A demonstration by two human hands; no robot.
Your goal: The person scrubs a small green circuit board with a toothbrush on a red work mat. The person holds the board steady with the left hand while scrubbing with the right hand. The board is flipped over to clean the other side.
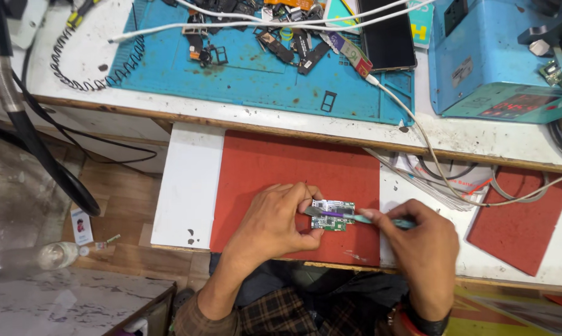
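Observation:
My left hand [270,223] pinches a small green circuit board [332,215] by its left edge, holding it just above the red mat [281,168]. My right hand [425,246] grips a slim teal-handled tool [368,218] like a pen. Its purple-tinged tip lies across the board, pointing left toward my left fingers.
A blue work mat [256,81] on the upper bench carries several small phone parts, a dark phone [386,37] and white cables. A blue machine with a red display [498,68] stands at the right. Another red mat [520,227] lies right; a bottle [51,254] is on the floor left.

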